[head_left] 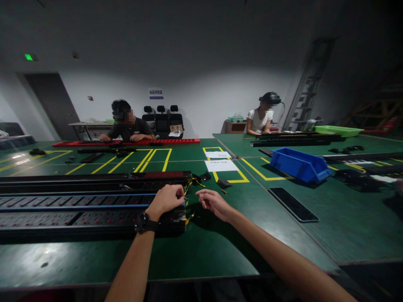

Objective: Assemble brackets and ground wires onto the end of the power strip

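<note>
Long black power strips [103,219] with rows of red-marked sockets lie side by side on the green table; one has blue edges. My left hand [166,199], with a black watch at the wrist, rests on their right end. Its fingers are bent down over the end of the blue-edged strip [126,200], and the fingertips are partly hidden. Yellow and green wires [188,188] stick out there. Just right of that end, my right hand [215,204] hovers with its fingers loosely bent and the thumb apart. I see nothing held in it.
Beyond my hands lie small black parts [224,183] and paper sheets [221,165]. To the right are a phone [293,204] and a blue bin [299,165]. Two people work across the table, one at a red rail [176,141], the other by black rails [292,139].
</note>
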Tool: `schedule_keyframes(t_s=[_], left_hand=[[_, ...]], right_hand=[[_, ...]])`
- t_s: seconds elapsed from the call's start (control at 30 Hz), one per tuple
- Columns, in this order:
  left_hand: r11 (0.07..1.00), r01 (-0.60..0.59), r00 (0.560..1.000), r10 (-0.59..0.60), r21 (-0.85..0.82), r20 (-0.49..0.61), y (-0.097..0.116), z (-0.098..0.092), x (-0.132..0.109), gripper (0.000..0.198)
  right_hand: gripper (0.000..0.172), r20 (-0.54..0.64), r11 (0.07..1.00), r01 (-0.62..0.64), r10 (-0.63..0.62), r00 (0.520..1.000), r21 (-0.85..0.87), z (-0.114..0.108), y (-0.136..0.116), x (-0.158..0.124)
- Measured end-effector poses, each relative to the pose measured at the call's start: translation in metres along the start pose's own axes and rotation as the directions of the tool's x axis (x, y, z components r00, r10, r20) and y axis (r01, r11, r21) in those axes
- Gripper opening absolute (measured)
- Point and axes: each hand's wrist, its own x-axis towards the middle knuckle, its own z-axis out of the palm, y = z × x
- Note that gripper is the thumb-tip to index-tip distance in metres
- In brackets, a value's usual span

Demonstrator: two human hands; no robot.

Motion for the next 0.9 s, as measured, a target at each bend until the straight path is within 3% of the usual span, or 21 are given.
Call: schedule_keyframes(t_s=[0.9], left_hand=[[0.999, 0.034, 0.999, -0.035, 0.043, 0.025, 0.008, -0.003, -0.002, 0.015]], right_hand=[[0.029, 0.014, 0.998, -0.003, 0.003, 1.000, -0.061, 0.003, -0.002, -0.001]])
